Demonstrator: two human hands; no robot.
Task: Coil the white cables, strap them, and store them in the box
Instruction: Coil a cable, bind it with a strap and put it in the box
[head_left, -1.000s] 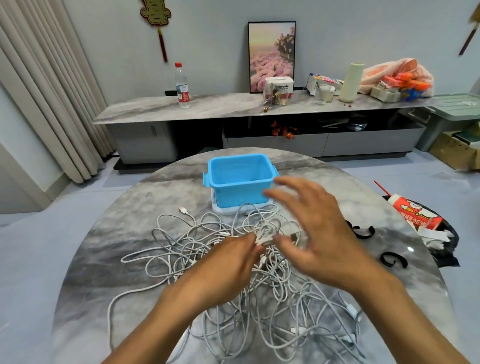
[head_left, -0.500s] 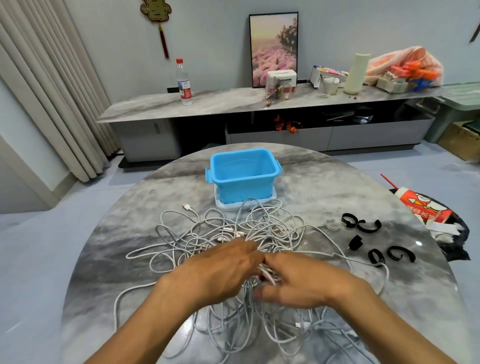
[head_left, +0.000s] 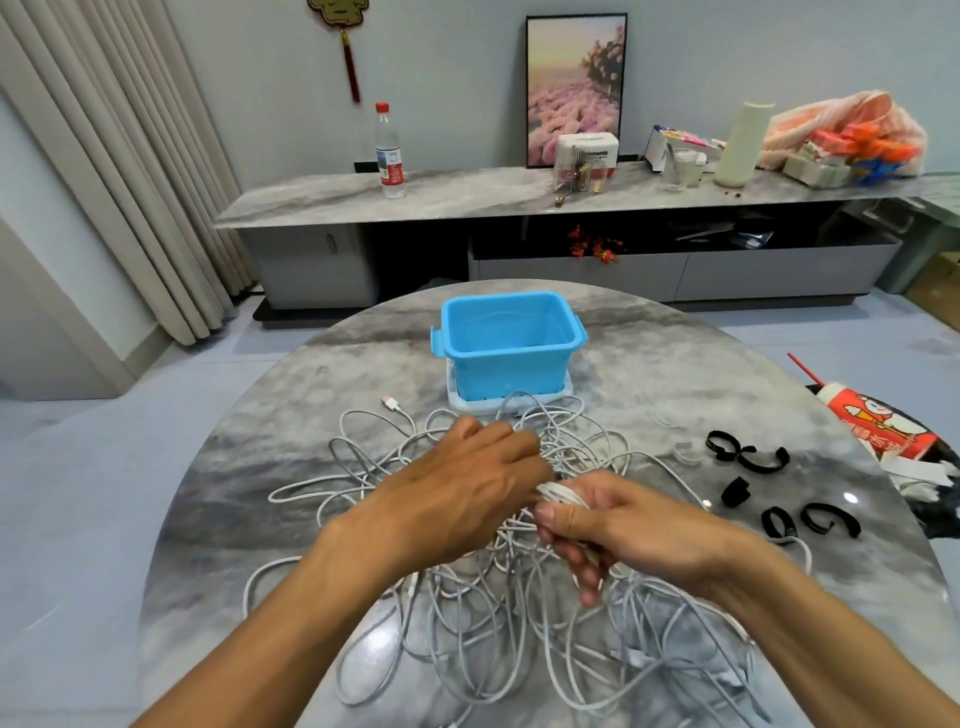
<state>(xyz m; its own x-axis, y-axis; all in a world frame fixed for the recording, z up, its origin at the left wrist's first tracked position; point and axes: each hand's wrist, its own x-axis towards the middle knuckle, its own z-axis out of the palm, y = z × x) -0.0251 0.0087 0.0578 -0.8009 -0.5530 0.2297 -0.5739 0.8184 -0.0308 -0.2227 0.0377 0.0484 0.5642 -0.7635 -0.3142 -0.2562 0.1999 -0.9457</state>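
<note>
A big tangle of white cables (head_left: 467, 613) sprawls over the middle of the round marble table (head_left: 249, 519). My right hand (head_left: 618, 530) grips a small bunch of white cable loops just above the heap. My left hand (head_left: 467, 488) has its fingers curled into the cables right beside that bunch, pinching strands. The open blue box (head_left: 506, 345) stands on its pale lid at the far side of the table, behind the tangle. Several black straps (head_left: 743, 457) lie to the right of the cables.
Beyond the table's right edge a red and white carton (head_left: 878, 426) lies on a dark bag on the floor. A long marble sideboard (head_left: 467, 195) with a water bottle (head_left: 389, 150) and clutter runs along the back wall. Curtains hang at the left.
My right hand, open and raised near the box a second ago, came down and closed on a bunch of cable. Both hands now meet over the heap. The camera view shifted slightly.
</note>
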